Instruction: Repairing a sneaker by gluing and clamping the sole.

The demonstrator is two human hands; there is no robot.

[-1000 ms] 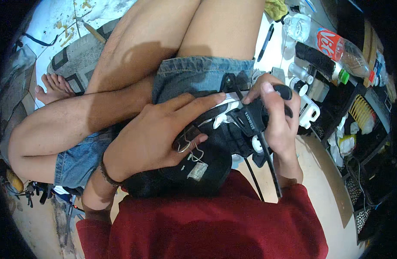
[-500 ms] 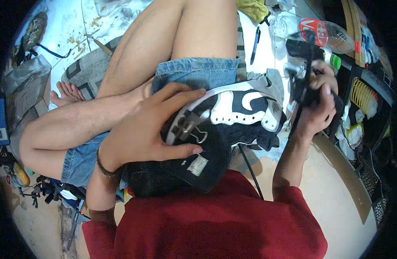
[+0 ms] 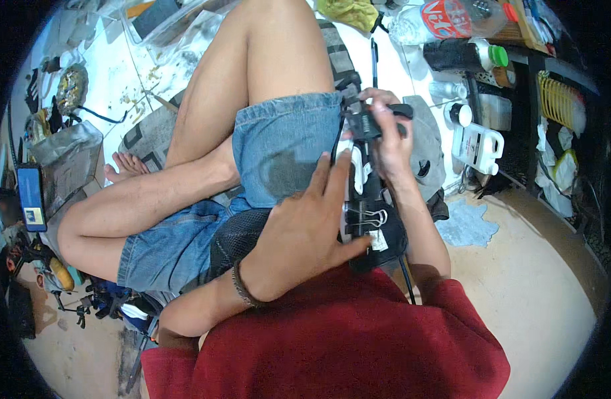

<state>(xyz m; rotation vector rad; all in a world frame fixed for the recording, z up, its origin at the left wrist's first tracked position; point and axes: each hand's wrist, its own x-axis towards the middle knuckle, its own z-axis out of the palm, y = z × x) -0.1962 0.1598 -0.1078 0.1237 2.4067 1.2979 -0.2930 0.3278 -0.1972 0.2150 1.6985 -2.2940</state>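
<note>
On my lap a black-and-white sneaker (image 3: pixel 361 171) lies tipped on its side, much of it behind my hands. My left hand (image 3: pixel 295 239) steadies it, fingers stretched along its sole side and thumb bent over the opening near a metal binder clip (image 3: pixel 373 218). The clip grips the shoe's edge, above a pale label inside. In my right hand (image 3: pixel 392 149) is a black clamp (image 3: pixel 366 124), its body wrapped by my fingers. It reaches over the far end of the sneaker; whether its jaws touch the shoe I cannot tell.
Grey cloth (image 3: pixel 422 113) lies right of the clamp, with a white jug (image 3: pixel 477 147) and a green-capped bottle (image 3: pixel 462 56) beyond. A large clear bottle (image 3: pixel 445 20) lies at the back. Leftward are a phone (image 3: pixel 31 196) and a clutter of tools (image 3: pixel 69 296).
My right hand has brought the clamp in from the right to the sneaker. The sneaker has turned onto its side, and my left hand has shifted right with it.
</note>
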